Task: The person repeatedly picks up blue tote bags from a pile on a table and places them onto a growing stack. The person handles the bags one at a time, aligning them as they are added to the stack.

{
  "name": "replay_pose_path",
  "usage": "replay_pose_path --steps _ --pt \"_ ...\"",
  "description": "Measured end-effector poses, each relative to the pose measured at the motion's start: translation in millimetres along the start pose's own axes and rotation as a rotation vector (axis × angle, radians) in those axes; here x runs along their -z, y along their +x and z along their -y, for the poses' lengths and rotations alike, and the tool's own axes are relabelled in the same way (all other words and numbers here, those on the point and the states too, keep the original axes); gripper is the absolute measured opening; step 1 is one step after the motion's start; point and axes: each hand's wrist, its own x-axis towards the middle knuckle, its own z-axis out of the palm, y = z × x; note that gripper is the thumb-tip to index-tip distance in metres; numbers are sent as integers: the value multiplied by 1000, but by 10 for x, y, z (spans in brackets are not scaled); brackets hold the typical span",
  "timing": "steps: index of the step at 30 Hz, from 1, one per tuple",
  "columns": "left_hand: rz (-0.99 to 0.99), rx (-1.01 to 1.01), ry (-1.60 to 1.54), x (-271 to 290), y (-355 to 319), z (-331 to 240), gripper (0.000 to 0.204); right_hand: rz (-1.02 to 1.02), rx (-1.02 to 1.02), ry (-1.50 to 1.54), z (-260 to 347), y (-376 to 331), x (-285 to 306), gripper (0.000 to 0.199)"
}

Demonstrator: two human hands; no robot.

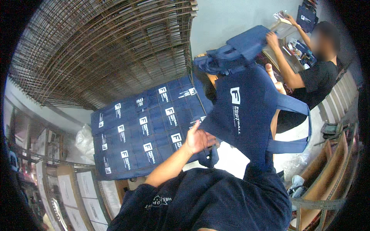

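A navy tote bag (246, 104) with a white print and two loop handles hangs in front of me, its handles toward the right. My right hand (278, 82) grips it at the far right edge; most of that hand and forearm is hidden behind the cloth. At the bag's lower left edge, my left hand (198, 139) has its thumb up and fingers stretched apart. Whether its fingertips touch the cloth I cannot tell. To the left, several navy bags (133, 133) with white prints lie in rows on a wire rack shelf.
Raised wire shelves (115, 50) overhang the laid-out bags. A pile of navy bags (239, 48) sits at the back, where a co-worker (323, 69) in black reaches out with both hands. Wooden boards (323, 165) stand at right, and framed panels (83, 188) at lower left.
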Motion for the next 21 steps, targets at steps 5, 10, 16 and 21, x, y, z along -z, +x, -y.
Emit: replay_pose_path --steps 5,10,16,21 --pt "-115 -396 122 265 -24 -458 21 -346 182 -566 -38 -416 -307 55" --pt "-44 -606 146 37 -669 -789 21 -344 -160 -123 -824 -1524 -369 91" --pt "-137 -578 164 476 -1121 -716 29 -573 -434 459 -1602 -1956 -301 98" --pt "-355 -683 233 771 -1342 -679 32 -1042 -730 99 -2005 -1900 260 14"
